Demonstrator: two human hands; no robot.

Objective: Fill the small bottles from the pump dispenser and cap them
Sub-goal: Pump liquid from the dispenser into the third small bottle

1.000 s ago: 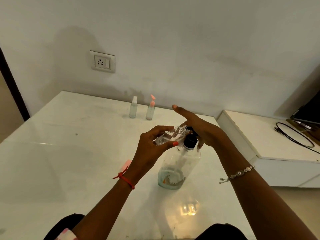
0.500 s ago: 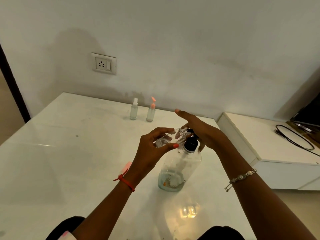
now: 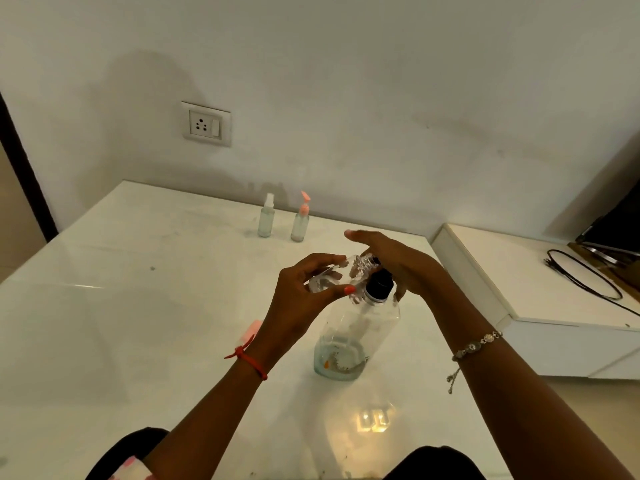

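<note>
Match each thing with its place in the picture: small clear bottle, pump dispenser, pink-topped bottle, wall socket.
Things:
1 small clear bottle
2 pump dispenser
3 pink-topped bottle
4 wall socket

Places:
A upright near the far edge of the table
B on the wall above the table
C tilted, held in the left hand
D standing on the table under the right hand

Pairs: 1-C, 2-D, 3-A, 4-B

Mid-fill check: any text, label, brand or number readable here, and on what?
None readable.
On the pump dispenser: orange and dark marks near its base, too blurred to read.
On the held small bottle, white-topped bottle, pink-topped bottle and wall socket: no lettering shows.
</note>
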